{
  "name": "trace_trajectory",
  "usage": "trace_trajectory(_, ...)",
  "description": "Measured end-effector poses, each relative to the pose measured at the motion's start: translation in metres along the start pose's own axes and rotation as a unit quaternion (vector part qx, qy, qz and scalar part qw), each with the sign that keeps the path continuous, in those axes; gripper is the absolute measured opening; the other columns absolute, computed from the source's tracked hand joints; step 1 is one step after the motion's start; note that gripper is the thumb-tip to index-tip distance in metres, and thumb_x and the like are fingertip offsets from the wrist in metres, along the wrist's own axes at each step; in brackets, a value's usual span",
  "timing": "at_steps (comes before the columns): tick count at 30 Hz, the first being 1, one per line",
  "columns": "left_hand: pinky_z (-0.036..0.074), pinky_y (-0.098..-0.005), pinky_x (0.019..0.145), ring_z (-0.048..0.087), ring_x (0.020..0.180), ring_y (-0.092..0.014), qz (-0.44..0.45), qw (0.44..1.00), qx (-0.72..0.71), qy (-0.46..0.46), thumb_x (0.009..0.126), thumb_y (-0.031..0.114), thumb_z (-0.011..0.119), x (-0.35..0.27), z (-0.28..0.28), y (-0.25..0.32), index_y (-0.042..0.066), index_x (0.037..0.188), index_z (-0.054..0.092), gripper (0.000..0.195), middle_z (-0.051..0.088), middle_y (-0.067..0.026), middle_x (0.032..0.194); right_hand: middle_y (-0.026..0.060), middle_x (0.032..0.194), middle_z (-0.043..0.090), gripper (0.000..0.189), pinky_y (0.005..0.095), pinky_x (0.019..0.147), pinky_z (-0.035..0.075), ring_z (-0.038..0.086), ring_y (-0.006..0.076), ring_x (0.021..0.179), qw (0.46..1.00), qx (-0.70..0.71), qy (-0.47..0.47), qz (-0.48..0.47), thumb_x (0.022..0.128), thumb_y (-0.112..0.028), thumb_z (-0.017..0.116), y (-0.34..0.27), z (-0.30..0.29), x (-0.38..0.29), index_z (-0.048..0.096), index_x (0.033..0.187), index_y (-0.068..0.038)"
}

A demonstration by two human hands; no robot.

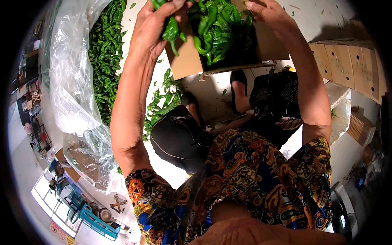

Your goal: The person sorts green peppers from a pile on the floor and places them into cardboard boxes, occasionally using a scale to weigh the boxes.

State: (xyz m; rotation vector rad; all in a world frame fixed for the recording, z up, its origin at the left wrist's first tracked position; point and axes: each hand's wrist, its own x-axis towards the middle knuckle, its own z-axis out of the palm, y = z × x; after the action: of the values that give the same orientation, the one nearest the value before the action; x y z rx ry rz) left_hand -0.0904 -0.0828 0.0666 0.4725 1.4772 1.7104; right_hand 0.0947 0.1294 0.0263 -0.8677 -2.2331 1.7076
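An open cardboard box [185,62] with its flaps spread stands before me at the top of the view, holding many glossy green peppers [219,33]. My left hand [160,20] is above the left flap, closed around several green peppers [172,32] whose tips hang down. Beyond the box's right flap [271,43], my right hand [268,10] grips the far right part of the box with its fingertips at the cardboard edge. Both hands reach close to the top rim of the picture, so some fingers are partly cut off.
A long heap of green peppers [105,61] lies at the left beside clear plastic sheeting [72,73]. Loose peppers [163,101] are on the floor by my feet. Closed cartons [340,62] line the right, near flattened cardboard [361,128]. A teal cart [95,219] stands lower left.
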Motion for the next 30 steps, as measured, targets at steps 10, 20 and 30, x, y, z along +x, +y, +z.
trace_trajectory(10,0.052,-0.0297,0.086,0.067,0.103,-0.02,0.078,0.993,0.085,-0.019,0.095,0.018,0.062,0.038,-0.029,-0.003,0.001,0.135,0.054,0.044,0.064,-0.0112,0.124,-0.0014,0.079,0.055,0.028,0.0233,0.065,0.04,0.049,0.0078,0.072,0.995,0.094,-0.034,0.003,0.096,-0.02,0.059,-0.017,-0.013,-0.008,0.061,0.113,0.002)
trace_trajectory(20,0.054,-0.0432,0.075,0.066,0.08,-0.041,0.12,0.727,0.666,-0.112,0.086,0.024,0.073,0.025,0.013,-0.087,0.007,0.118,0.064,0.037,0.067,-0.0241,0.087,0.0176,0.096,0.068,0.029,0.0379,0.077,0.052,0.066,0.0288,0.085,0.967,-0.207,-0.04,-0.141,0.092,-0.023,0.062,-0.024,0.008,-0.011,0.064,0.109,0.0)
trace_trajectory(30,0.036,-0.0111,0.05,0.053,0.066,-0.003,-0.13,0.966,0.206,-0.087,0.094,0.015,0.061,0.016,-0.013,-0.021,0.008,0.125,0.064,0.032,0.07,-0.0055,0.095,0.0212,0.084,0.062,0.017,0.0478,0.072,0.05,0.061,0.0417,0.081,0.881,-0.377,0.026,-0.284,0.085,-0.015,0.061,0.007,0.007,-0.017,0.059,0.096,-0.002)
